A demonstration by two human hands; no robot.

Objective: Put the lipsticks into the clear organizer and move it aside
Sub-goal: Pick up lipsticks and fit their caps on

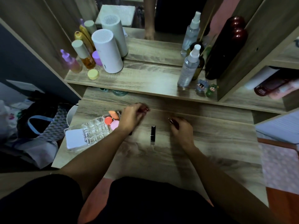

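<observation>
Black lipstick [153,133] lies between both hands, long axis pointing away; right hand [182,129] and left hand [131,118] each pinch a dark-red tube (blurred), roughly equidistant.

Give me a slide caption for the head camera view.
Each hand, left hand and right hand, grips a lipstick; a black lipstick lies between them, the clear organizer beside the left.

I note the desk top [202,143] reads as wood-grain laminate, matt grey-brown with a faint sheen. The organizer [90,130] looks like clear hard plastic, glossy and faceted. The lipstick [153,133] lying on the desk has a smooth black case, plastic or metal I cannot tell. The spray bottle [188,68] appears translucent plastic; the white cylinder [107,52] is matt and smooth.
</observation>
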